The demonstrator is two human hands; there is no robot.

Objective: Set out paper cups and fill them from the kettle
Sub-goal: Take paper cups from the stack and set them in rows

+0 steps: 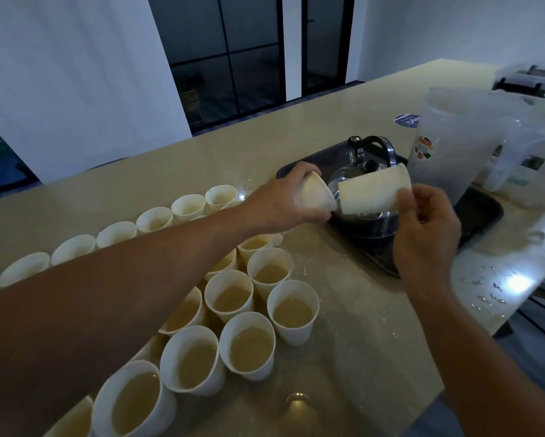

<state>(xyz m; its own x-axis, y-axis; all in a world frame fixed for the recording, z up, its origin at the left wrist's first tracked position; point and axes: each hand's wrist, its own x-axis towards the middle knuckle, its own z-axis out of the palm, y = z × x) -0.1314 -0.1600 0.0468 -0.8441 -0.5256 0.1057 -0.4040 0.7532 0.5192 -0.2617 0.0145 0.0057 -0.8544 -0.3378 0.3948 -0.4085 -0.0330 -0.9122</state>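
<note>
Over the dark tray (482,212), my left hand (283,200) grips one tilted paper cup (316,192) while my right hand (428,228) pinches the end of a stack of cups (375,192) held sideways, the two just apart. The steel kettle (364,171) sits on the tray behind them. Filled cups (291,310) crowd the beige counter (359,342) in rows beneath my left arm.
</note>
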